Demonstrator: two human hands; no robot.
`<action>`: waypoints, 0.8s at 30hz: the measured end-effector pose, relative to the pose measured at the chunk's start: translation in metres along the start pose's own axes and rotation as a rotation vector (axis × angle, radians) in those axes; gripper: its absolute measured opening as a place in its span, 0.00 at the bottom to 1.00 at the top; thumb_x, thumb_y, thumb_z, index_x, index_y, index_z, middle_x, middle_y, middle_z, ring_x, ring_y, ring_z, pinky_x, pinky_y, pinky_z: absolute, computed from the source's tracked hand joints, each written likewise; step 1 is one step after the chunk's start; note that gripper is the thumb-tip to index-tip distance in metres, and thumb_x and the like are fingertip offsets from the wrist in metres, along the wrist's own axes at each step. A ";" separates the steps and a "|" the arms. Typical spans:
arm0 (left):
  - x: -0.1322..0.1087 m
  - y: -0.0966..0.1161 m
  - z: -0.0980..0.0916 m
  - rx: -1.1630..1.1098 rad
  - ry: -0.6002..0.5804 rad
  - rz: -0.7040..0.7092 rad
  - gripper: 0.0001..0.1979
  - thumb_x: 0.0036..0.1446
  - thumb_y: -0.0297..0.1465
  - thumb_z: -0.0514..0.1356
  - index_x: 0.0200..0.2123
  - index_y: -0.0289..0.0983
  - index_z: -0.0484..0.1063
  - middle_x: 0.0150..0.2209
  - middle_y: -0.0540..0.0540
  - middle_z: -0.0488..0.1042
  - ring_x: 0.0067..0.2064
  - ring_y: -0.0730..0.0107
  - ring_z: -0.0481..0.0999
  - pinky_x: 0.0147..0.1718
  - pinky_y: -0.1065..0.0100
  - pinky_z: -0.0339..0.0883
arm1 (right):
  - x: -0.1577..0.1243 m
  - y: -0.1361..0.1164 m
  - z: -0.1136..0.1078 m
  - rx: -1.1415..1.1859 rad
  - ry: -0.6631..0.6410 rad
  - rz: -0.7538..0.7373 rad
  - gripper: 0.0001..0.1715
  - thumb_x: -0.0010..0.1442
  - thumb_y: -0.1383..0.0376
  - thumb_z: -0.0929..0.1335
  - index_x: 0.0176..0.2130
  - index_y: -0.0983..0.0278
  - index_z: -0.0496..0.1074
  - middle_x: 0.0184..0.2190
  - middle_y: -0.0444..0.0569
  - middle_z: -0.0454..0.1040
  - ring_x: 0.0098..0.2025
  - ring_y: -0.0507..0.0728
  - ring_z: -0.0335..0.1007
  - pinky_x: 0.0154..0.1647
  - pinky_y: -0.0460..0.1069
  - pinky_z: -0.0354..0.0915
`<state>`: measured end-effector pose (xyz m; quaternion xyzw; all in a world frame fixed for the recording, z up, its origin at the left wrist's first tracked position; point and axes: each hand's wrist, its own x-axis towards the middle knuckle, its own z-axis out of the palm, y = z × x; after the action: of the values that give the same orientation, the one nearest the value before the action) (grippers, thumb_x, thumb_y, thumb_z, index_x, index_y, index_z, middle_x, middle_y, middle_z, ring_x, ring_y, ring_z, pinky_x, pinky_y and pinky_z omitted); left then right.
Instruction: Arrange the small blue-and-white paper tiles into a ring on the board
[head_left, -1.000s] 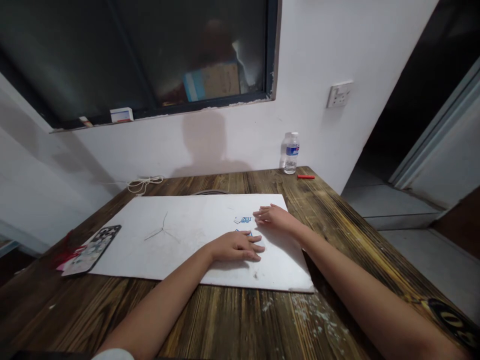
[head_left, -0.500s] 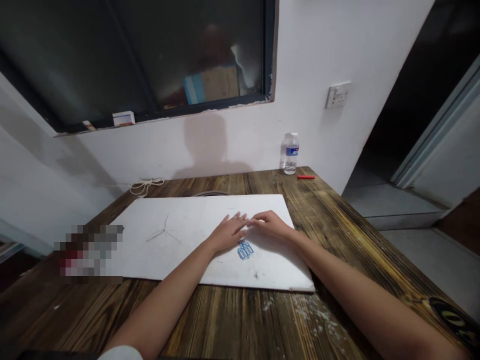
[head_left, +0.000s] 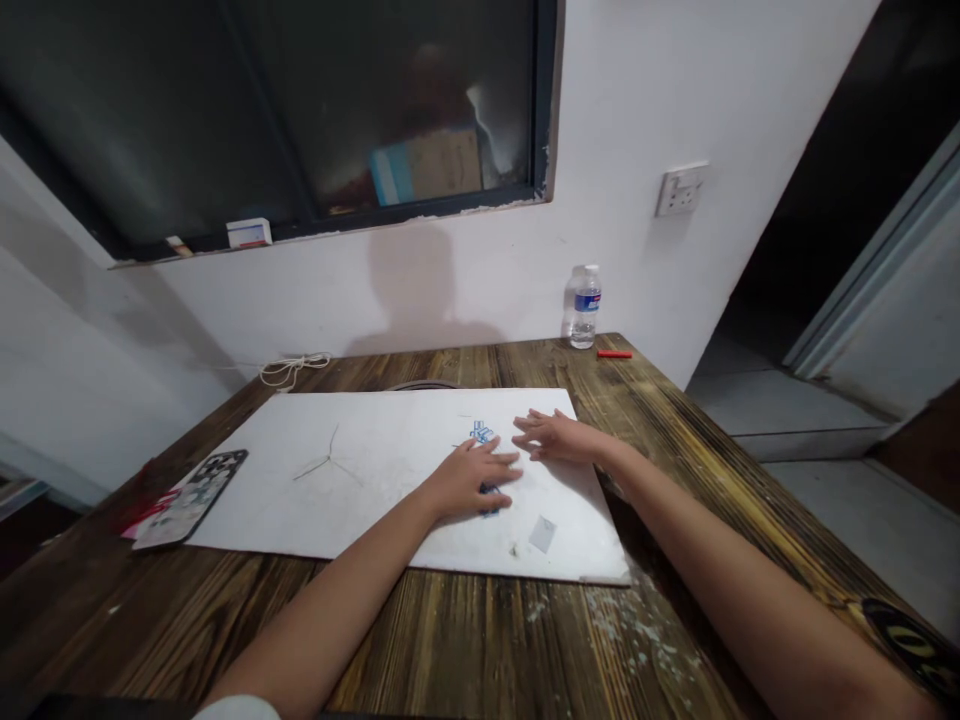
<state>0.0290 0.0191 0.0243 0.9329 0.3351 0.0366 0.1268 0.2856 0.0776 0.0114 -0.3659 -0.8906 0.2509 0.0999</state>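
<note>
My left hand [head_left: 480, 478] lies on the white board [head_left: 390, 440] with its fingers spread. Part of a blue design [head_left: 491, 492] shows beneath and between those fingers. Just beyond the fingertips is a second blue-lined mark [head_left: 481, 432]. To the right, my right hand [head_left: 553, 436] rests palm down near the board's edge, fingers apart and holding nothing. A small pale grey square [head_left: 543, 534] lies on the board, nearer to me than both hands. Thin dark lines [head_left: 328, 460] cross on the board's left half.
A phone-like patterned case [head_left: 191, 500] lies over the board's left end. At the back stand a water bottle [head_left: 586, 308] and a red stick-shaped object [head_left: 615, 354]. A coiled white cord [head_left: 292, 370] is at the back left of the wooden table [head_left: 480, 640].
My hands have moved apart, the left one toward me onto the blue design, the right one slightly rightward. The far blue mark and the grey square now show on the board.
</note>
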 end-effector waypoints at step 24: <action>0.000 0.040 -0.008 -0.019 -0.257 0.399 0.37 0.54 0.61 0.45 0.64 0.57 0.53 0.68 0.57 0.46 0.69 0.53 0.38 0.65 0.51 0.30 | 0.007 -0.003 0.018 0.263 0.458 -0.041 0.21 0.63 0.51 0.63 0.48 0.58 0.76 0.53 0.52 0.73 0.61 0.65 0.61 0.62 0.65 0.52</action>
<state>0.0525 -0.0088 0.0426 0.9764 0.1250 -0.0549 0.1672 0.2726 0.0746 -0.0023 -0.3789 -0.8119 0.2730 0.3504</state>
